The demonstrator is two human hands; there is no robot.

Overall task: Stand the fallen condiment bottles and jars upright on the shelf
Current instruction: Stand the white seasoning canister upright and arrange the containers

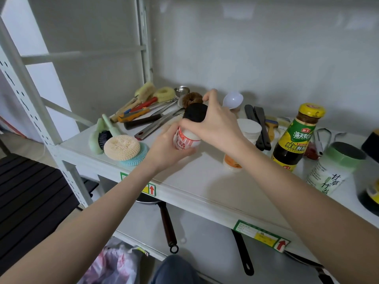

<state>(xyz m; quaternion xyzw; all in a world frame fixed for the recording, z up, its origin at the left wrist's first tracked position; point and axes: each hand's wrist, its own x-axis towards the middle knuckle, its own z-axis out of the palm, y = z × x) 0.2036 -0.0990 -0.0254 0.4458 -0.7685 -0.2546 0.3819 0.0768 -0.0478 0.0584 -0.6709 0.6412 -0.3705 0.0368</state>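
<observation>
Right hand (217,124) fingers (189,125) wrap the black cap of a white jar (187,140) — left hand (166,149) fingers clasp its red-printed body, holding it tilted just above the shelf (215,185). A sauce bottle (295,138) stands upright to the right.

The right forearm hides most of an orange-labelled jar (232,162) — a dark jar (369,198) is cut off at the right edge.

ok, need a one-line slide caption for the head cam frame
Both hands hold a red-labelled white jar above the shelf: left hand on its body, right hand over its black cap.
</observation>
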